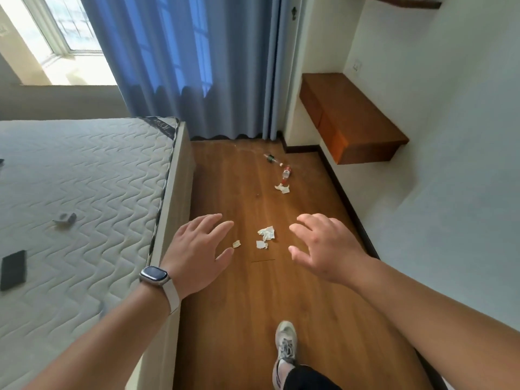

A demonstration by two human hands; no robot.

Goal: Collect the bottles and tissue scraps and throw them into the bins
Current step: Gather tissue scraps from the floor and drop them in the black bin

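Several white tissue scraps lie on the wooden floor: a crumpled one, a smaller one and a tiny one between my hands, plus another farther off. Two clear plastic bottles lie beyond it, one with a red label and one with a dark label near the curtain. My left hand, with a watch on the wrist, and my right hand hover above the floor, fingers spread, holding nothing. No bin is in view.
A bed with a bare quilted mattress fills the left; a dark phone and a small grey object lie on it. A wall-mounted wooden shelf juts out at the right. Blue curtains hang ahead. My shoe is below.
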